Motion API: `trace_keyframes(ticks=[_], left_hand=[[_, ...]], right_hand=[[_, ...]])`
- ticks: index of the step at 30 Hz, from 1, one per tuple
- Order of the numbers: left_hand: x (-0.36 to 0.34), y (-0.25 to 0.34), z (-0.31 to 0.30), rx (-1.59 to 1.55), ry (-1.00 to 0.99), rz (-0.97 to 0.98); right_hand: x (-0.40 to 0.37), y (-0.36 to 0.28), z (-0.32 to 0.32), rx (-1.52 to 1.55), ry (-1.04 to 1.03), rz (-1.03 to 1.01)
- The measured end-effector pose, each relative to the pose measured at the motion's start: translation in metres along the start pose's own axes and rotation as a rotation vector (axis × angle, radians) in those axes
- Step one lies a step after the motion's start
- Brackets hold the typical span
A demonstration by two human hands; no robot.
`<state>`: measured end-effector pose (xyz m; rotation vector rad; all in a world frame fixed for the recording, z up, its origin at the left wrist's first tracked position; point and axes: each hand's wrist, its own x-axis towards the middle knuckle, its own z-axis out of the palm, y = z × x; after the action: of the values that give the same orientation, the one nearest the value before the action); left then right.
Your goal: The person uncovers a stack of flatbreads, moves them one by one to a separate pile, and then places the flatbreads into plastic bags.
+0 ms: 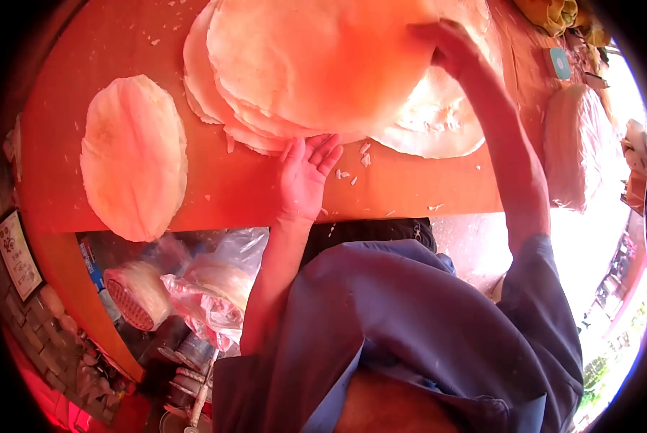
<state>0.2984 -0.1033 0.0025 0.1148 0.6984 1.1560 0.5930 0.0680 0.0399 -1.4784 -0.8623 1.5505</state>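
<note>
Large thin round flatbreads (294, 58) lie in an overlapping pile at the top middle of the head view. My right hand (450, 47) pinches the right edge of the top flatbread, which is blurred there. Palm up, my left hand (305, 177) is open at the near edge of the pile, its fingertips right at the rim. More flatbreads (439, 137) show at the right, partly covered by the pile. A single flatbread (134, 157) lies apart on the left and reaches over the table's front edge.
Crumbs and flakes dot the orange table (410, 180). At its right end lies a plastic-wrapped bundle (576, 148), with a small teal box (559, 63) farther back. Below the front edge are a woven basket (132, 296) and plastic bags (211, 303).
</note>
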Motion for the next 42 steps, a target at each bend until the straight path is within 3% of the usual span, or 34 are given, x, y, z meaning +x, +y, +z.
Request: trace_keyframes(ticks=[7,10,12,15,17,19,22,25,27,29,31,32,33,34,35,38,39,42], left_hand=[[0.01,0.01,0.021,0.316,0.412,-0.02],[0.012,0.01,0.011,0.351,0.455,-0.001],[0.011,0.012,0.008,0.376,0.461,-0.003],[0.007,0.009,0.005,0.404,0.48,0.0],[0.007,0.007,0.009,0.409,0.477,0.005],[0.002,0.007,0.013,0.407,0.478,-0.021],[-0.002,-0.001,0.009,0.38,0.497,-0.055],[-0.004,0.001,0.001,0.404,0.454,-0.088],[-0.015,0.005,0.009,0.451,0.457,-0.133],[-0.021,0.009,0.009,0.497,0.446,-0.169],[-0.027,0.008,-0.004,0.348,0.311,-0.319],[-0.025,0.008,-0.002,0.349,0.312,-0.315],[-0.028,0.008,0.004,0.122,0.152,-0.241],[-0.031,0.007,0.01,-0.108,-0.008,-0.162],[-0.027,0.01,0.017,-0.113,-0.017,-0.146],[-0.02,0.011,0.025,-0.312,-0.073,0.036],[-0.011,0.01,0.024,-0.234,-0.02,0.052],[0.005,0.003,0.011,-0.041,0.083,0.044]], right_hand=[[-0.022,0.029,-0.002,-0.029,-0.036,0.069],[-0.044,0.019,0.014,-0.068,-0.029,0.085],[-0.041,0.017,0.007,-0.367,0.133,0.063],[-0.012,0.02,-0.023,-0.502,0.35,-0.051],[-0.021,0.012,-0.019,-0.463,0.309,-0.006],[-0.022,0.014,-0.017,-0.285,0.062,0.03],[-0.029,0.014,-0.01,-0.27,0.063,0.161],[-0.037,0.009,-0.004,-0.161,-0.002,0.299],[-0.049,-0.004,0.018,-0.116,-0.015,0.107],[-0.049,-0.016,0.031,-0.118,-0.024,0.068],[-0.04,-0.024,0.032,-0.083,-0.172,-0.158],[-0.03,-0.032,0.02,-0.012,-0.11,-0.13],[-0.075,-0.08,0.059,0.112,-0.164,-0.234],[-0.063,-0.07,0.039,0.098,-0.179,-0.256],[-0.046,-0.059,0.009,0.077,-0.201,-0.298],[-0.052,-0.034,-0.031,0.01,-0.108,0.044],[-0.037,0.002,-0.046,-0.013,-0.015,0.078],[-0.062,0.011,-0.024,-0.04,0.015,0.102]])
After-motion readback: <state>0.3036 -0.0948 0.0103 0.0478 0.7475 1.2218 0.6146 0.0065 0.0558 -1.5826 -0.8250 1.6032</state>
